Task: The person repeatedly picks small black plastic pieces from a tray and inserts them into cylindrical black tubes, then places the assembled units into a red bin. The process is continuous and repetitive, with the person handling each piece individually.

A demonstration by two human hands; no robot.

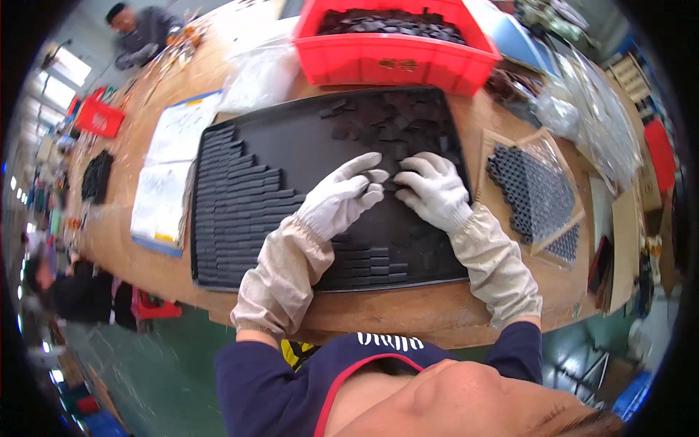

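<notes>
Both my hands wear white gloves with beige sleeve covers and are over a large black tray (pixel 309 120). My left hand (pixel 342 191) is near the tray's middle, its fingers curled together; a dark spot shows between the fingertips, too small to make out. My right hand (pixel 437 193) faces it a short gap away, fingers bent and apart, above loose dark pieces. Small dark grey cylinder-like pieces (pixel 237 207) lie end to end in tight rows along the tray's left side and near edge. Loose, flat, dark pieces (pixel 393 116) are scattered over the far right part.
Behind the tray stands a red bin (pixel 393 62) of dark pieces. To the left are papers on a blue board (pixel 164 189) and a clear plastic bag (pixel 262 80). At right, dark tubular parts (pixel 520 189) lie on cardboard under clear plastic. Other people are at left.
</notes>
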